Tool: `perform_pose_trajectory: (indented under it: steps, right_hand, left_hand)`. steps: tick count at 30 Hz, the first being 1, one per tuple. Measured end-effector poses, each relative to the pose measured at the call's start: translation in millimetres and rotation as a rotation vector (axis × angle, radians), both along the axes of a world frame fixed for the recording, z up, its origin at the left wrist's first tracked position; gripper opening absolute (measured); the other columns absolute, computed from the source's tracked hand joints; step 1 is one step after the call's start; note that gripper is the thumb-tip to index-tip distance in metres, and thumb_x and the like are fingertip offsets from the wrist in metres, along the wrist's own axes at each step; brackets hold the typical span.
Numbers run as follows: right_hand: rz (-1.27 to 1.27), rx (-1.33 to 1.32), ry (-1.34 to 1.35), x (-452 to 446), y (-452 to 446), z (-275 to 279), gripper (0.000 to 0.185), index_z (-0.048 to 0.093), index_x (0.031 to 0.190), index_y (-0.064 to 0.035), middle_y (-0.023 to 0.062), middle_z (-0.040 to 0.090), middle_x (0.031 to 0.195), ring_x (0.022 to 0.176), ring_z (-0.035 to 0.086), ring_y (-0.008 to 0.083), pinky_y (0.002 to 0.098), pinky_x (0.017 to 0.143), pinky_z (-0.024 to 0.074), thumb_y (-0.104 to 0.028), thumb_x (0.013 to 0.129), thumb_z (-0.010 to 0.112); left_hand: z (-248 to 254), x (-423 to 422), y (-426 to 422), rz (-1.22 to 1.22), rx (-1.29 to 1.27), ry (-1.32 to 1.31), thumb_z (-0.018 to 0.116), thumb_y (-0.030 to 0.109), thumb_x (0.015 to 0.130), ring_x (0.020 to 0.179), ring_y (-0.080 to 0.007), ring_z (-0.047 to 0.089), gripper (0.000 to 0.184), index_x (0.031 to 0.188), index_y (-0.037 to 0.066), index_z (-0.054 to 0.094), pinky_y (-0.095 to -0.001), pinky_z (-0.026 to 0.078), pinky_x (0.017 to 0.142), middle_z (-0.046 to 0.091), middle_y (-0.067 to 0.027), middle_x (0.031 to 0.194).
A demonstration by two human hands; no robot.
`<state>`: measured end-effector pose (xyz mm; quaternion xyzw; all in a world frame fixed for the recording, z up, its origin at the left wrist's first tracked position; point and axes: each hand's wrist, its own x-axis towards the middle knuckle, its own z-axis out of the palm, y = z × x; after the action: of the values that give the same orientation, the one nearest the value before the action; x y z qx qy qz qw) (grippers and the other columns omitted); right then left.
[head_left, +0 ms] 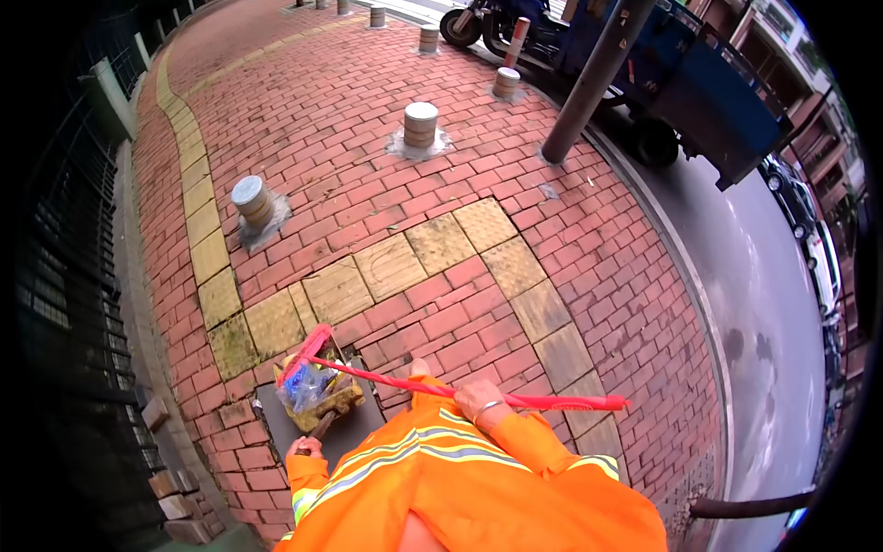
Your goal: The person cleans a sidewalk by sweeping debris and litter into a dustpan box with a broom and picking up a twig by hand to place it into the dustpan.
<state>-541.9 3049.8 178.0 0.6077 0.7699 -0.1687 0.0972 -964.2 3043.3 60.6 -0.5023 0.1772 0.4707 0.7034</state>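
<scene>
My left hand [305, 448], at the lower left, is closed around the dark handle [323, 424] of a yellowish dustpan [337, 402]. Plastic litter, blue and clear [308, 384], lies in the dustpan. A red broom [405, 380] slants across in front of my orange jacket, its red head [313, 346] over the dustpan's far edge. My right hand [478, 398] is wrapped round the broom's handle near my waist. Beneath the dustpan is a dark grey slab [366, 419] set in the paving.
Short bollards [420, 126] stand on the red brick pavement, one [255, 202] to the left. A leaning pole [589, 92] rises near the kerb. Beyond it a blue cargo tricycle [690, 92] is on the road. A dark fence [78, 267] runs along the left.
</scene>
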Motion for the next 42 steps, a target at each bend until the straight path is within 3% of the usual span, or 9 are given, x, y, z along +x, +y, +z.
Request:
perform_pose_trajectory:
  steps: [11,17,23,27,30,32,36,37,42]
  right_hand:
    - [-0.056,-0.033,-0.032,90,215,1,0.01,0.06,0.066,-0.0077,0.0092,0.06,0.066,0.062,0.059,0.0243,0.0339,0.051,0.0462,-0.011,0.065,0.051]
    - [-0.144,-0.02,-0.12,103,289,-8,0.01,0.058,0.066,-0.0044,0.013,0.06,0.066,0.061,0.06,0.0251,0.034,0.052,0.0464,-0.012,0.064,0.052]
    - [-0.336,0.114,-0.171,128,333,-11,0.011,0.057,0.071,-0.0044,0.0111,0.058,0.063,0.062,0.058,0.025,0.0338,0.054,0.0455,-0.011,0.064,0.05]
    - [-0.598,0.228,-0.295,158,319,-11,0.013,0.058,0.077,-0.01,0.0091,0.059,0.068,0.07,0.057,0.025,0.0369,0.06,0.0446,-0.015,0.067,0.052]
    - [-1.073,-0.297,-0.325,178,297,-9,0.02,0.06,0.082,-0.0116,0.0104,0.06,0.075,0.077,0.057,0.0259,0.0376,0.065,0.0444,-0.025,0.066,0.057]
    - [-1.305,-0.371,-0.252,194,265,-22,0.034,0.062,0.087,-0.0118,0.0118,0.061,0.083,0.083,0.057,0.0263,0.0355,0.069,0.0443,-0.036,0.063,0.063]
    - [-1.688,-0.465,-0.154,217,258,-32,0.04,0.062,0.089,-0.0099,0.0129,0.06,0.087,0.085,0.057,0.026,0.0331,0.071,0.0444,-0.037,0.06,0.066]
    - [-1.772,-0.455,-0.142,226,267,-35,0.041,0.062,0.089,-0.0082,0.0136,0.06,0.088,0.085,0.057,0.026,0.0331,0.071,0.0446,-0.036,0.06,0.067]
    - [-2.088,-0.413,0.141,324,325,-73,0.041,0.059,0.089,0.0007,0.0169,0.06,0.085,0.081,0.059,0.0275,0.0346,0.067,0.0458,-0.029,0.062,0.068]
  left_hand:
    - [-5,89,226,-0.146,0.09,0.07,0.045,0.005,0.074,0.051,-0.0117,0.035,0.014,0.069,0.002,0.032,-0.0218,0.04,0.045,0.033,-0.0058,0.064]
    - [-94,100,329,-0.126,-0.051,-0.104,0.044,0.002,0.075,0.053,-0.0133,0.04,0.013,0.072,0.001,0.032,-0.0233,0.041,0.046,0.034,-0.0068,0.064]
    - [-107,117,410,-0.253,-0.17,-0.338,0.044,0.004,0.075,0.053,-0.013,0.041,0.011,0.067,0.004,0.036,-0.0247,0.042,0.046,0.037,-0.0045,0.061]
    - [-109,134,446,-0.249,-0.163,-0.33,0.043,0.003,0.076,0.052,-0.0132,0.041,0.011,0.067,0.004,0.036,-0.0238,0.042,0.045,0.037,-0.0044,0.061]
    - [-111,150,472,-0.266,-0.149,-0.231,0.045,0.006,0.077,0.048,-0.0126,0.04,0.014,0.07,0.001,0.034,-0.0235,0.042,0.043,0.036,-0.0045,0.056]
    - [-103,162,488,-0.291,-0.122,-0.102,0.045,0.008,0.078,0.045,-0.0119,0.039,0.017,0.073,-0.004,0.034,-0.0229,0.042,0.041,0.035,-0.0044,0.054]
    - [-92,176,504,-0.397,-0.163,-0.134,0.044,0.008,0.077,0.048,-0.0111,0.041,0.018,0.078,-0.007,0.034,-0.0197,0.042,0.042,0.036,-0.0046,0.056]
    - [-97,176,504,-0.36,-0.114,-0.243,0.042,0.001,0.077,0.053,-0.0133,0.04,0.014,0.066,0.002,0.034,-0.0218,0.043,0.049,0.035,-0.005,0.064]
    - [-114,193,525,-0.491,-0.163,-0.146,0.042,0.003,0.078,0.054,-0.0162,0.042,0.01,0.068,0.003,0.038,-0.0241,0.044,0.051,0.04,-0.0076,0.066]
